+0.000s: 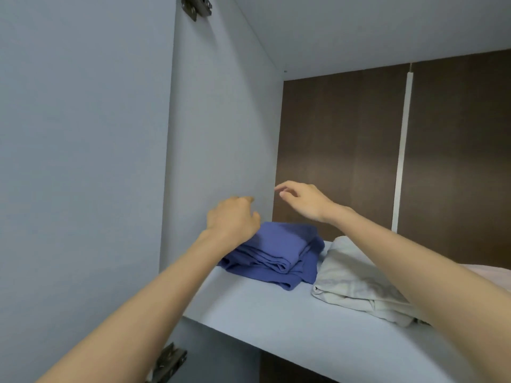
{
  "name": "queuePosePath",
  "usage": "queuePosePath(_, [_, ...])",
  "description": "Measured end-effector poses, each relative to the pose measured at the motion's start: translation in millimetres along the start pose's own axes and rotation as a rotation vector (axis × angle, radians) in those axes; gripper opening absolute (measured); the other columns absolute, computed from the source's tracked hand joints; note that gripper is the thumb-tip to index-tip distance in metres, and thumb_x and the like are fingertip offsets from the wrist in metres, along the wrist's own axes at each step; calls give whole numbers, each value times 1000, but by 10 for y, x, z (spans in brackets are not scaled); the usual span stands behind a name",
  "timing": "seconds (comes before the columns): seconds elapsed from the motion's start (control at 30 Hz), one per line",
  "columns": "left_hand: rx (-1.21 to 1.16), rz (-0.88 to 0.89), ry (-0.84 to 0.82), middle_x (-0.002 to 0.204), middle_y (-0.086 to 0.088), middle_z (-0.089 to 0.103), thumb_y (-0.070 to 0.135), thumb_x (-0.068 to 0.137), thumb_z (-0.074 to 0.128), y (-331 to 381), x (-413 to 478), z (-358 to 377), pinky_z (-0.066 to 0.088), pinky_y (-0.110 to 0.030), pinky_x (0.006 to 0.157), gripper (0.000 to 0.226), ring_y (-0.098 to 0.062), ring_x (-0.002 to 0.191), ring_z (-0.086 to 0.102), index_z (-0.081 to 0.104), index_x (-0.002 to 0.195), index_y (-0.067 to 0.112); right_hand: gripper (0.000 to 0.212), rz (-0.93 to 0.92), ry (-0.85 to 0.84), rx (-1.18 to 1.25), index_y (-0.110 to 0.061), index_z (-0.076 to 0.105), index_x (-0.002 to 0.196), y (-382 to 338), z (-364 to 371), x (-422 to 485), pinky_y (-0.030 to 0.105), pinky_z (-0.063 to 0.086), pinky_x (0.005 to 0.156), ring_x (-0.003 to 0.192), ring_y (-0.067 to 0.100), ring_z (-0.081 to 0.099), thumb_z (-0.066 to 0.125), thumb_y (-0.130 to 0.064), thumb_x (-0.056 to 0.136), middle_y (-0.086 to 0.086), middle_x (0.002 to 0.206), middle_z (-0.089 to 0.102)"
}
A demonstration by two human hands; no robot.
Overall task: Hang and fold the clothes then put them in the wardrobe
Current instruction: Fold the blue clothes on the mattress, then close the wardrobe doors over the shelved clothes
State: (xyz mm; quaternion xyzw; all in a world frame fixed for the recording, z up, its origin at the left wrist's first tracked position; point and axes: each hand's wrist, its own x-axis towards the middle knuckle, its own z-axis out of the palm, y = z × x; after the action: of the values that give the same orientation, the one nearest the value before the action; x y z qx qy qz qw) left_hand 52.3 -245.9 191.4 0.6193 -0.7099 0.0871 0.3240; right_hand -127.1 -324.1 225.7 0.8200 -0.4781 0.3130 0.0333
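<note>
Two bare hands reach up into the wardrobe. The left hand is over the left end of a folded blue cloth. Its fingers are loosely bent and hold nothing; I cannot tell if it touches the cloth. The right hand is in the air past the cloth, fingers loose and apart, holding nothing.

The blue cloth lies on a pale shelf, near the left side wall. Just right of it lies a folded whitish cloth, partly hidden by the right arm. A bit of pink cloth is cut off at the right edge.

Far behind is a brown back panel with a white strip. The door on the left has a top hinge and a bottom hinge, both cut off.
</note>
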Motion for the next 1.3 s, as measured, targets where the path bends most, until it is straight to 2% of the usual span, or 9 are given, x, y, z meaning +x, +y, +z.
queuePosePath(0.2, [-176,61,143,136,-8,54,25,93,47,-4,-276,-327,41,-38,96,48,-29,123,49,42,141,22,28,51,107,-64,-32,56,123,-454,-293,-629,43,45,97,115,17,54,44,-32,97,-6,122,62])
queuePosePath(0.27, [-200,77,176,136,-6,54,26,93,47,29,-390,-396,41,-38,95,48,-30,122,49,42,141,23,28,66,133,-85,-33,56,123,-606,-349,-864,41,45,95,114,15,54,44,-33,97,-8,122,62])
queuePosePath(0.37, [-236,115,188,136,-5,53,28,94,46,93,-571,-462,41,-38,95,47,-29,122,49,43,140,24,28,87,171,-141,-34,55,123,-804,-434,-1224,33,44,84,109,13,56,44,-34,98,-12,121,62])
queuePosePath(0.57, [-302,172,165,136,-6,53,27,95,46,248,-1053,-597,41,-37,93,45,-28,121,50,44,139,23,27,131,202,-208,-36,55,123,-1115,-702,-1947,31,39,76,101,8,55,43,-33,98,-17,118,61])
queuePosePath(0.83, [-343,212,183,134,-6,54,27,95,46,535,-2017,-999,43,-38,91,45,-26,118,52,44,139,23,26,177,243,-232,-35,55,121,-1546,-989,-3003,32,45,79,93,3,51,43,-33,98,-16,117,62])
queuePosePath(0.97, [-355,192,175,133,-6,54,25,93,46,613,-2648,-1195,43,-35,89,44,-26,118,52,47,137,24,27,168,238,-168,-34,54,123,-1798,-1028,-3622,36,50,80,87,7,56,43,-34,98,-13,115,62])
queuePosePath(1.13, [-339,132,158,131,-4,57,23,93,47,528,-3387,-1484,44,-36,92,45,-27,118,52,47,137,22,28,165,188,-120,-35,52,125,-2208,-967,-4280,30,46,78,89,4,54,44,-34,98,-13,118,60])
queuePosePath(1.23, [-290,99,180,132,-1,56,24,93,47,415,-3752,-1686,41,-32,82,44,-26,116,52,47,137,22,29,166,177,-75,-35,52,126,-2464,-943,-4534,27,45,77,83,-2,51,44,-34,98,-13,121,60])
queuePosePath(1.3, [-269,84,210,132,1,56,25,93,46,331,-3982,-1819,41,-32,80,43,-25,116,52,47,136,23,29,153,180,-52,-33,53,125,-2646,-914,-4663,27,47,78,85,-1,52,45,-34,98,-12,120,61])
